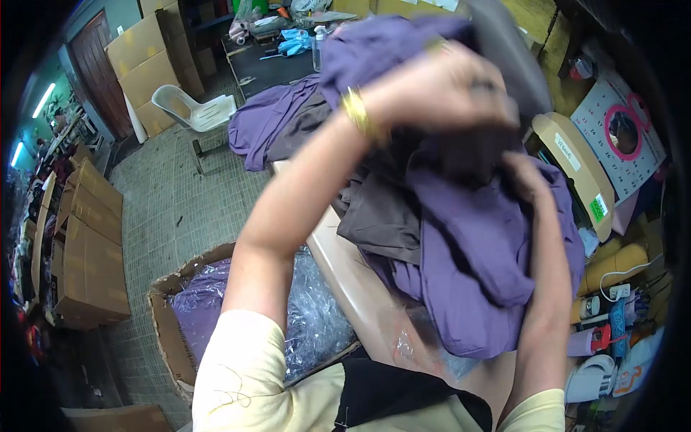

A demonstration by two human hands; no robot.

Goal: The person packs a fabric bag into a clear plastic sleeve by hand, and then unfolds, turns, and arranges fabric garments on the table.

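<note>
A purple garment (475, 252) with dark grey cloth (385, 223) lies bunched over the table in front of me. My left hand (461, 90), a gold bracelet at its wrist, is raised above the pile. It is blurred, its fingers curled closed on the dark part of the garment. Lower and to the right, my right hand (525, 176) touches the same garment; cloth and blur hide its fingertips. More purple clothing (270, 122) hangs over the table's far left edge. A dark grey piece (507, 57) rises blurred behind my left hand.
An open cardboard box (169, 342) with plastic-wrapped purple clothing stands on the floor at left. Beyond are a white plastic chair (194, 108) and stacked cartons (90, 237). A calendar (619, 133), a long cardboard box (576, 173) and a cup (586, 342) line the right side.
</note>
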